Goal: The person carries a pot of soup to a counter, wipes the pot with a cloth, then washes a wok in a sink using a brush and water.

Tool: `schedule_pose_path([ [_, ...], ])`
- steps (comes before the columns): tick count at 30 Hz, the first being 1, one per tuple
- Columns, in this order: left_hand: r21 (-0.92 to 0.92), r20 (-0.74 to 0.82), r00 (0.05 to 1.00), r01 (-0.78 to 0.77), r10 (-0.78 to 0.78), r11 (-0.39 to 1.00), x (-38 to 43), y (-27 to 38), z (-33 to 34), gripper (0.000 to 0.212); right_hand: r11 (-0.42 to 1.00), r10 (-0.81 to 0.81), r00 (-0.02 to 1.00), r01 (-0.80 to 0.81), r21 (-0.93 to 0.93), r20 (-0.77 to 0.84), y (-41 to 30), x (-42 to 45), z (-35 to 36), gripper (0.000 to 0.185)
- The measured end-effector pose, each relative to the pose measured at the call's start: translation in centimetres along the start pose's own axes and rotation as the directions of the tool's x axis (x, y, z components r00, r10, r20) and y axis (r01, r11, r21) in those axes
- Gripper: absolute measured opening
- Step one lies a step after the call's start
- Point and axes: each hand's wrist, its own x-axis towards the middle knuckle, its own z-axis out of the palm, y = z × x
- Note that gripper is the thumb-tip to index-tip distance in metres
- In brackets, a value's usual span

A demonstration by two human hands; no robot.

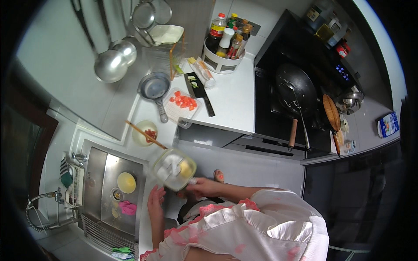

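My right hand (204, 187) grips the near right corner of a square, clear seasoning box (159, 178), somewhat blurred. Dividers part its white contents from a yellow portion. My left hand (155, 199) is beside the box, apart from it, near the sink's edge, fingers spread and holding nothing. Just beyond the box, a pale bowl (139, 130) with reddish strips of food stands on the counter, wooden chopsticks (138, 130) laid across it. Diced red pieces, perhaps tomato (183, 100), lie on a white tray (174, 112). A black cleaver (197, 91) carries sliced pale green bits.
A small grey pan (154, 85) stands beside the tray. Bottles fill a round white rack (217, 67). On the stove sits a black wok (295, 81) with a metal ladle. The steel sink (98, 182) holds a yellow bowl (126, 182) and a pink cloth (127, 208).
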Motion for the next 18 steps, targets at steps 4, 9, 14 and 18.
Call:
schedule_pose_path([
  [4, -0.022, 0.103, 0.993, -0.061, 0.063, 0.998, 0.1, 0.4, 5.8, 0.033, 0.998, -0.043, 0.933, 0.059, 0.035, -0.357, -5.7, -4.7, -6.4, 0.031],
  [9, 0.028, 0.146, 0.979, -0.148, 0.142, 0.989, -0.3, -0.5, 13.9, 0.013, 0.979, -0.204, 0.779, 0.165, -0.121, -0.593, -13.1, -4.2, -20.2, 0.033],
  [14, 0.043, 0.019, 0.991, -0.133, 0.132, 0.99, -2.9, -1.1, 19.8, 0.008, 0.951, -0.226, 0.8, 0.304, 0.051, -0.556, -17.2, 2.2, -28.5, 0.024],
  [18, 0.057, 0.013, 0.99, -0.139, 0.139, 0.989, -4.5, -0.9, 22.0, 0.015, 0.955, -0.169, 0.772, 0.283, 0.094, -0.613, -18.1, 3.9, -30.5, 0.023],
])
